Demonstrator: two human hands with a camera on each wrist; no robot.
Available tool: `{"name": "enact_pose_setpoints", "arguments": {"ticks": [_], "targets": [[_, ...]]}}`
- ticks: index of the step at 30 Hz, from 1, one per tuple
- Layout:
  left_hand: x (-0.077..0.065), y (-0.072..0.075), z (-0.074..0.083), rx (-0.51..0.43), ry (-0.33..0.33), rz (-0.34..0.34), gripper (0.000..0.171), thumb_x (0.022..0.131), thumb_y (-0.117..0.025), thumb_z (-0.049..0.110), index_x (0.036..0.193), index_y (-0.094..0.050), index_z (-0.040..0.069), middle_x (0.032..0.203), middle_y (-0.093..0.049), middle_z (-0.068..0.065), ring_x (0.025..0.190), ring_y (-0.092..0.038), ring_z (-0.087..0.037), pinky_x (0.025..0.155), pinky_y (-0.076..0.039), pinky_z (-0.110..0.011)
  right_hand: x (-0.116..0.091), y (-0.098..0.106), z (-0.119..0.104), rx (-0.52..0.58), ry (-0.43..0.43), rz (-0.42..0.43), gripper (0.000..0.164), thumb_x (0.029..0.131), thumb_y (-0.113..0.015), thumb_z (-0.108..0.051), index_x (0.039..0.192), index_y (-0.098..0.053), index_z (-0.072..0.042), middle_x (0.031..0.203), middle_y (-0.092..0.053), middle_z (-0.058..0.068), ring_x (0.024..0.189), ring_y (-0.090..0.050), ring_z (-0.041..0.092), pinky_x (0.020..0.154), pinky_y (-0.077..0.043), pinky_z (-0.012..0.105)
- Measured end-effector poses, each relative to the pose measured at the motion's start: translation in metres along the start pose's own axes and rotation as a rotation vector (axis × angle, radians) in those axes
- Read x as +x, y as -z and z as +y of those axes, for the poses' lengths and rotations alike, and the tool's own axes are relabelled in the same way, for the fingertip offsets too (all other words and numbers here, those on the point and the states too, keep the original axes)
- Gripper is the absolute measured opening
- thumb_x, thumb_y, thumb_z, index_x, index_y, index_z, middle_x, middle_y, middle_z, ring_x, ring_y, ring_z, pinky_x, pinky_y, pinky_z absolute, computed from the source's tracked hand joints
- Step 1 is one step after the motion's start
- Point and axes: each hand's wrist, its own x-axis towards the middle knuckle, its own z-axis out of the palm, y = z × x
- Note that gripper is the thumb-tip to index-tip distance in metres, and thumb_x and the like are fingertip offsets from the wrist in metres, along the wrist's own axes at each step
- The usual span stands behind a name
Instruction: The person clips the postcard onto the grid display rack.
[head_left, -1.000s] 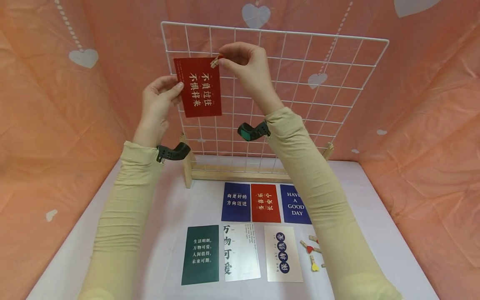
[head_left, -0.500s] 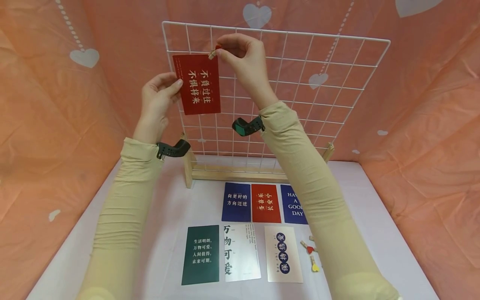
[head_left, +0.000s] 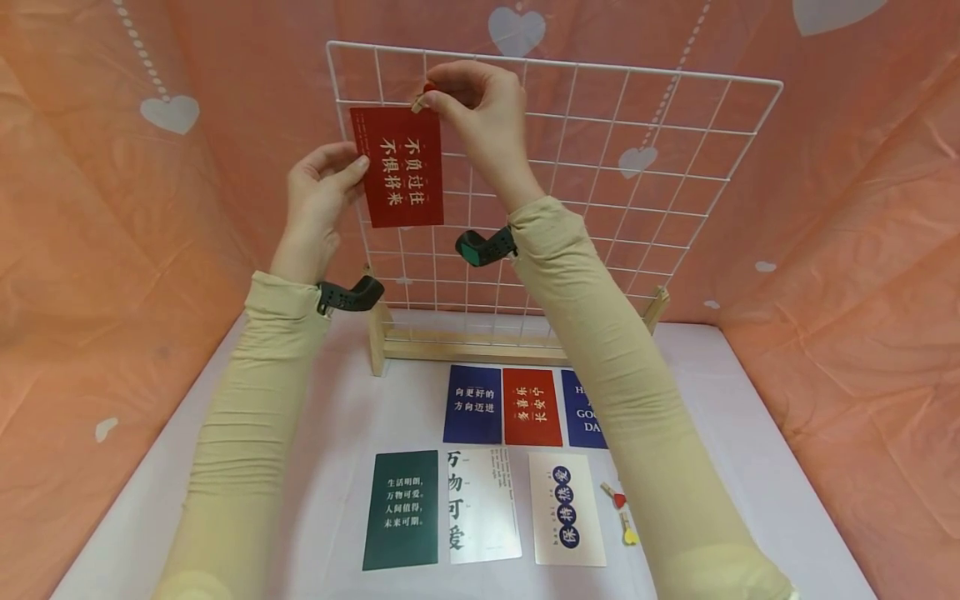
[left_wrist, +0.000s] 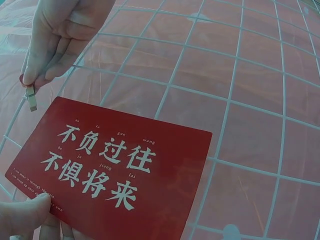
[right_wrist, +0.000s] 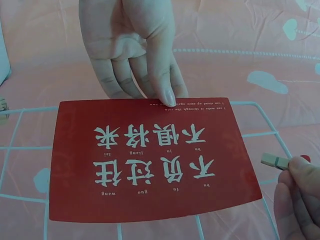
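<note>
My left hand (head_left: 321, 187) grips a red card (head_left: 397, 167) with white lettering at its left edge, thumb on the printed face. The card stands in front of the upper left part of a white wire grid (head_left: 731, 78). Between thumb and fingers, my right hand (head_left: 483, 112) pinches a small wooden clothespin (head_left: 418, 102) with a red heart. In the head view its tip overlaps the card's top edge. A gap separates the clothespin (right_wrist: 274, 161) from the card (right_wrist: 155, 175) in the right wrist view.
The grid stands in a wooden base (head_left: 480, 353). Before it lie blue (head_left: 472, 427), red (head_left: 532, 432), dark green (head_left: 401, 546), silvery (head_left: 487, 533) and white (head_left: 588, 542) cards. Clothespins with a red heart (head_left: 618, 500) and a yellow heart (head_left: 629, 533) lie beside my right sleeve.
My right hand has moved left and up with the clothespin, along the card's top edge. The card has risen slightly in my left hand. More loose clothespins are now behind my right sleeve.
</note>
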Motion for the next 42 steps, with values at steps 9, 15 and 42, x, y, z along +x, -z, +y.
{"name": "enact_pose_setpoints", "arguments": {"ticks": [9, 15, 42], "targets": [[0.0, -0.003, 0.001, 0.013, -0.001, 0.004, 0.012, 0.083, -0.071, 0.001, 0.093, -0.069, 0.006, 0.093, -0.061, -0.005, 0.083, -0.059, -0.016, 0.079, -0.05, -0.028, 0.003, -0.004, 0.0, -0.205, 0.025, 0.023, 0.017, 0.083, -0.075, -0.005, 0.098, -0.072, 0.001, 0.091, -0.072, 0.007, 0.076, -0.067, 0.009, 0.073, -0.052, 0.018], [0.001, -0.003, 0.001, 0.007, -0.006, -0.002, 0.012, 0.083, -0.071, 0.0, 0.093, -0.069, 0.005, 0.092, -0.061, -0.006, 0.082, -0.059, -0.016, 0.079, -0.05, -0.029, 0.004, -0.007, 0.001, -0.224, 0.022, 0.043, 0.014, 0.083, -0.075, -0.005, 0.095, -0.072, 0.0, 0.09, -0.073, 0.006, 0.074, -0.066, 0.007, 0.072, -0.052, 0.018], [0.007, -0.009, -0.004, 0.008, -0.038, 0.011, 0.01, 0.084, -0.069, -0.001, 0.09, -0.07, 0.007, 0.09, -0.064, -0.005, 0.08, -0.059, -0.014, 0.071, -0.051, -0.025, 0.013, -0.019, 0.002, -0.389, 0.013, 0.033, 0.009, 0.086, -0.072, -0.009, 0.092, -0.076, -0.004, 0.086, -0.073, 0.002, 0.074, -0.065, 0.005, 0.067, -0.049, 0.014]]}}
